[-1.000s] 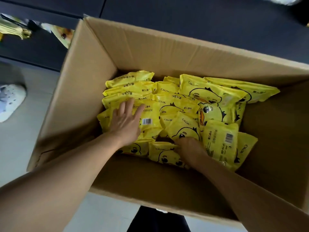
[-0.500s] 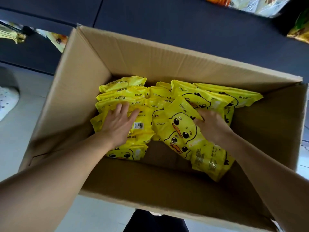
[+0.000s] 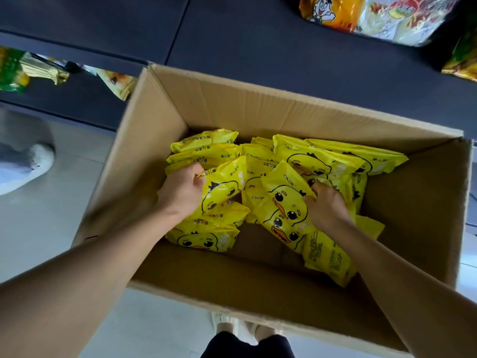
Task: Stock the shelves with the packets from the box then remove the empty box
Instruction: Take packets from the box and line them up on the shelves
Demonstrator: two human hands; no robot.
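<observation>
Both hands are down inside the cardboard box [image 3: 165,130], and both now have hold of packets. A second ago the left hand [image 3: 180,193] lay flat with fingers spread on top of the pile; now its fingers are curled around the edge of a yellow duck packet [image 3: 223,188], tipping that packet up off the heap. The right hand [image 3: 326,205], which a second ago was buried low at the near side of the pile, has moved up and to the right and is gripping a small stack of packets [image 3: 286,210], fingers tucked behind them so that two duck faces tilt towards the camera. The view has also tipped upward, bringing more of the dark shelves [image 3: 258,42] and some colourful snack bags [image 3: 374,16] into sight at the top.

This reads as the gathering step: handfuls are secured but not yet lifted clear, and no packets from this box have visibly reached a shelf.

Remaining packets [image 3: 322,161] sit in a loose, overlapping heap at the far side of the box, with bare cardboard floor showing near the person. They are glossy bright yellow pouches printed with a cartoon duck face, soft-looking and slightly crumpled. The box stands open on a pale tiled floor [image 3: 64,228], directly in front of the shelves.
</observation>
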